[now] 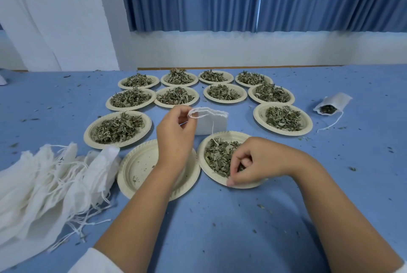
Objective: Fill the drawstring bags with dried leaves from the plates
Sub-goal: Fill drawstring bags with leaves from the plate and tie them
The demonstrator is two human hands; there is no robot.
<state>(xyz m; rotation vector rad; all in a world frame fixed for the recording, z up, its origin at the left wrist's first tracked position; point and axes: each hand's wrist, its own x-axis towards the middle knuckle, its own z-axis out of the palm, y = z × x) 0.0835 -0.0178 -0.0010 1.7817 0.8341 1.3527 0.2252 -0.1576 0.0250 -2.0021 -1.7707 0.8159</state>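
Left hand (pixel 176 132) pinching upright drawstring bag (pixel 213 124), mouth up; right hand (pixel 258 162) fingers (pixel 235 176) curled on dried leaves (pixel 217 156).

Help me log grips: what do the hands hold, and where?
Left hand pinches the drawstring bag at its top corner; right hand pinches dried leaves on the plate.

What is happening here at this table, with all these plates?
A person is filling bags. The left hand holds a white bag by its mouth. The right hand pinches dried leaves on the nearest plate. One filled bag lies at the right; a pile of empty bags lies at the left.
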